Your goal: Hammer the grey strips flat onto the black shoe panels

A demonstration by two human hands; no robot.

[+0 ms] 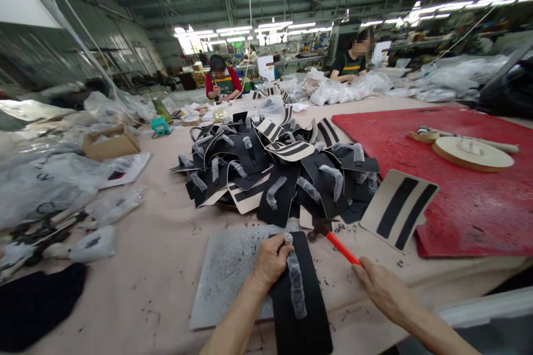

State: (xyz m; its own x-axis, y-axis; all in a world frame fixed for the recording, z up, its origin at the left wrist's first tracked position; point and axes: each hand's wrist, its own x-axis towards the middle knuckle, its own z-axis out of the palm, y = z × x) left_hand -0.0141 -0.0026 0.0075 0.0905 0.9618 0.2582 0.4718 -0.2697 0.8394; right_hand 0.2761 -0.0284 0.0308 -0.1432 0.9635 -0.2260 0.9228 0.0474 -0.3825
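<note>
Head view: the thumb and forefinger of the left hand (270, 259) pinch the upper end of a plastic-wrapped handle (297, 288), while its other fingers are partly hidden. This handle runs lengthwise along a black panel (314, 299), which overlaps the right side of a speckled grey board (225, 272). The left forearm reaches up from the bottom edge, leaning rightward, with the back of the hand uppermost. The right hand (381, 287) has its fingers curled around the end of a hammer (345, 248), its forearm slanting in from the lower right corner; the hammer's head points forward and left, near the black panel's top corner. Just beyond lies a heap of similar panels (245, 150), with a striped panel (400, 209) at its right. Farther right, a red mat (462, 194) bears a tape roll (468, 150). Two co-workers (225, 80) sit across the table (162, 266).
</note>
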